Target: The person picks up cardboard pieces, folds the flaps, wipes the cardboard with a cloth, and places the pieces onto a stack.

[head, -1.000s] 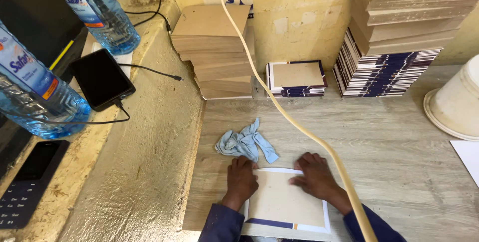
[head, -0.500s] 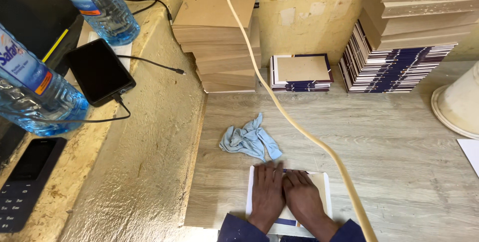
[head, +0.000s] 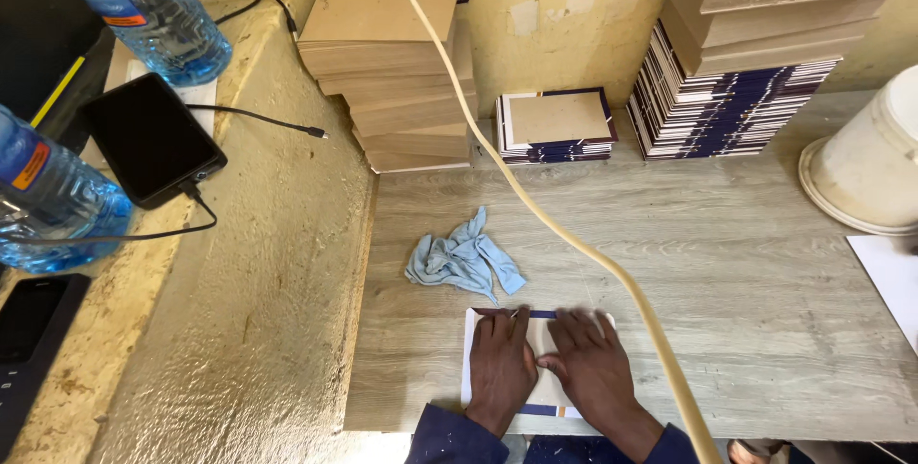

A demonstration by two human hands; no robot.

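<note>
On a pale wood-grain worktop (head: 746, 273), left hand (head: 500, 368) and right hand (head: 593, 368) press flat, fingers spread, gripping nothing, on a white book cover (head: 545, 383) just below a crumpled blue cloth (head: 462, 258).

surface (head: 765, 263): pale wood-grain laminate, matt, smooth
rag (head: 464, 258): light blue cloth, crumpled
book cover (head: 543, 335): white paper with a blue edge, matt
ledge (head: 258, 263): rough plaster
bottle (head: 143, 5): clear glossy plastic

I see left hand (head: 501, 362) and right hand (head: 593, 368) pressed flat, side by side, on a white cover sheet (head: 543, 397), lower centre; blue cloth (head: 463, 259) just above.
</note>
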